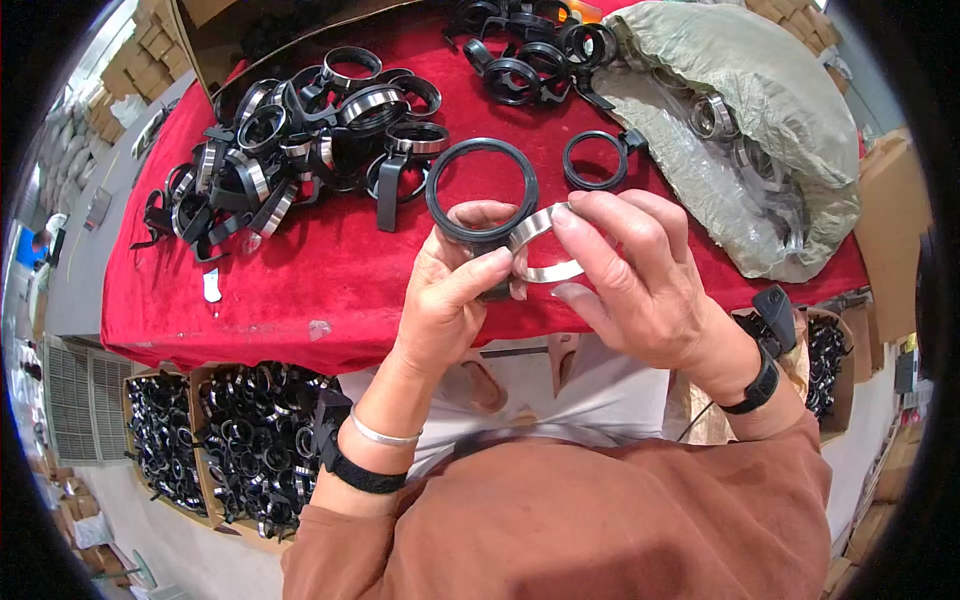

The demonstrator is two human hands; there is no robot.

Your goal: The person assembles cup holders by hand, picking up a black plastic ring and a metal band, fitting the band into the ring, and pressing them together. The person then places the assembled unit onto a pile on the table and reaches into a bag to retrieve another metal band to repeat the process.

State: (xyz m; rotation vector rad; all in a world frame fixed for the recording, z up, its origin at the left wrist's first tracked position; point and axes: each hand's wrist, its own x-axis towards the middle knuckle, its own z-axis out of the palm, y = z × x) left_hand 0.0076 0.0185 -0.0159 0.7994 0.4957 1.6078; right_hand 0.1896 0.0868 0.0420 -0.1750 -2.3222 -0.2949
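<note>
My left hand (450,290) grips a black ring (533,190) upright over the front of the red-covered table, thumb pressed on its lower edge. A shiny metal band (553,271) is pinched by the fingers of my right hand (640,275). The band's left side meets my left fingertips and the lower right of the black ring; whether the two rings touch cannot be made out. Just beyond my right hand, another black ring with a side tab (594,161) lies on the cloth. My fingers hide part of both held rings.
A heap of black rings with metal bands (330,130) covers the table's left. More black rings (540,60) lie at the back. A pale sack (760,110) with metal bands in plastic lies right. Cartons of ring parts (262,440) stand below on the left.
</note>
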